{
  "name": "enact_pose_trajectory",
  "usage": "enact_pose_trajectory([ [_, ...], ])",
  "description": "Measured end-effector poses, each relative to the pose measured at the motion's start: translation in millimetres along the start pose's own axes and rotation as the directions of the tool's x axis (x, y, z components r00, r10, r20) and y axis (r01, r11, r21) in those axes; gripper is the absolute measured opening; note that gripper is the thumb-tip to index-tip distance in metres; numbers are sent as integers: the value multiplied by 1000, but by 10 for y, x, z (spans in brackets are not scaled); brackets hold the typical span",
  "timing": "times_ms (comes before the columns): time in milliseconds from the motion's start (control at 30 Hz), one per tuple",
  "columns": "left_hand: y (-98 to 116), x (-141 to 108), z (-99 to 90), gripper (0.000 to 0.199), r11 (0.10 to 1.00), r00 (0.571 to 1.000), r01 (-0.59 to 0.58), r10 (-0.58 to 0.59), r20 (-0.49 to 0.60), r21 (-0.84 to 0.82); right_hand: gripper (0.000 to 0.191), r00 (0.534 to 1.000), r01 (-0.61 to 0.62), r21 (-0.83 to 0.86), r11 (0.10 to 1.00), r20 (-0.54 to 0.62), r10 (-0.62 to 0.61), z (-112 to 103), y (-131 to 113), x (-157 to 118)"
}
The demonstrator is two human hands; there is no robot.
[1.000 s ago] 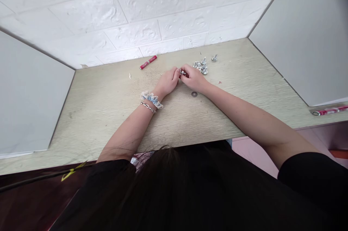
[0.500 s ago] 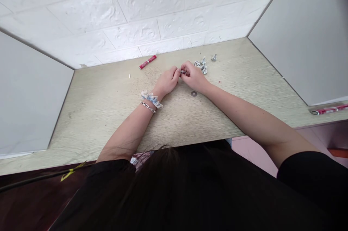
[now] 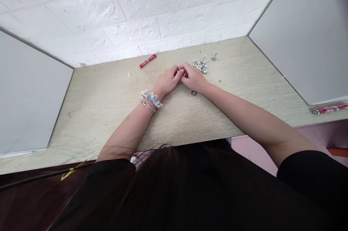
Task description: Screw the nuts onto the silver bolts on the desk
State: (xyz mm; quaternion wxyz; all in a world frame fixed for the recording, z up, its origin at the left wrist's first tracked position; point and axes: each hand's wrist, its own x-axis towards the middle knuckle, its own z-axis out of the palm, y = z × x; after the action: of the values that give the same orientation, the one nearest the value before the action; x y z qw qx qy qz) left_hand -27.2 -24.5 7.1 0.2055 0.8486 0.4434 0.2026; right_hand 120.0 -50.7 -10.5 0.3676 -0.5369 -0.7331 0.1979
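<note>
My left hand (image 3: 166, 80) and my right hand (image 3: 194, 78) meet above the table, fingertips touching. Both are closed, thumbs and fingers pinched around a small metal bolt that the fingers now hide almost wholly. Just behind my right hand lies a small group of bolts (image 3: 204, 69) with washers and nuts. A single bolt (image 3: 214, 57) stands head down a little farther right. Below my right wrist a flat grey washer (image 3: 194, 93) rests on the wood.
A red tube (image 3: 147, 61) lies on the wooden tabletop (image 3: 108, 97) near the white brick wall (image 3: 141, 9). Grey panels (image 3: 304, 42) flank the table on both sides. Another red tube (image 3: 328, 109) lies at the right edge. A white scrap (image 3: 129, 74) sits at the left.
The bolt showed between my fingertips before; my fingers have closed over it and my hands have drawn together. The loose parts on the table stay put.
</note>
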Motion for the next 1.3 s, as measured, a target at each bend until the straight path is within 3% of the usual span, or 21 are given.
enact_pose_trajectory([
  [800, 6, -5, 4, 40, 999, 1000, 8, -8, 0, 33, 13, 998, 56, -8, 998, 6, -56, 11, 11, -22],
  [1300, 32, 7, -6, 47, 997, 998, 60, -58, -35, 44, 7, 1000, -16, -8, 1000, -13, 16, -11, -56, -8],
])
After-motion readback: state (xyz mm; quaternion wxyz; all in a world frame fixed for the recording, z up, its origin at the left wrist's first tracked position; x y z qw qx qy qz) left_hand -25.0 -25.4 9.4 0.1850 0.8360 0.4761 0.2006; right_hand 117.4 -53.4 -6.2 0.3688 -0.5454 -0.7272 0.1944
